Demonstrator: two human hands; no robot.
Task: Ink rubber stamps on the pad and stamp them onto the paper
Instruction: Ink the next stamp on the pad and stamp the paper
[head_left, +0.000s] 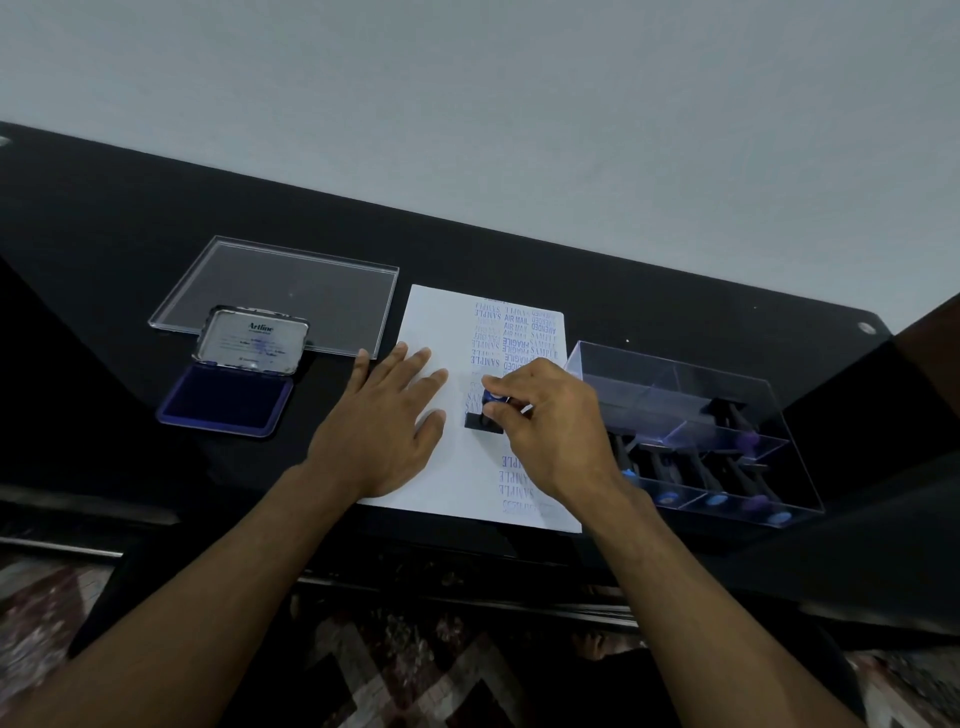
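A white sheet of paper (441, 322) lies on the black table, its right half covered with blue stamped words. My right hand (550, 421) grips a black rubber stamp (485, 418) with a blue knob, its base pressed flat on the middle of the paper. My left hand (387, 421) lies flat, fingers spread, on the paper's left edge. The ink pad (226, 400) sits open to the left, its blue pad exposed and its lid tilted up behind it.
A clear acrylic lid (291, 291) lies flat behind the ink pad. To the right of the paper stands a clear acrylic box (691, 410) with compartments holding several more stamps. The table's near edge runs just below the paper.
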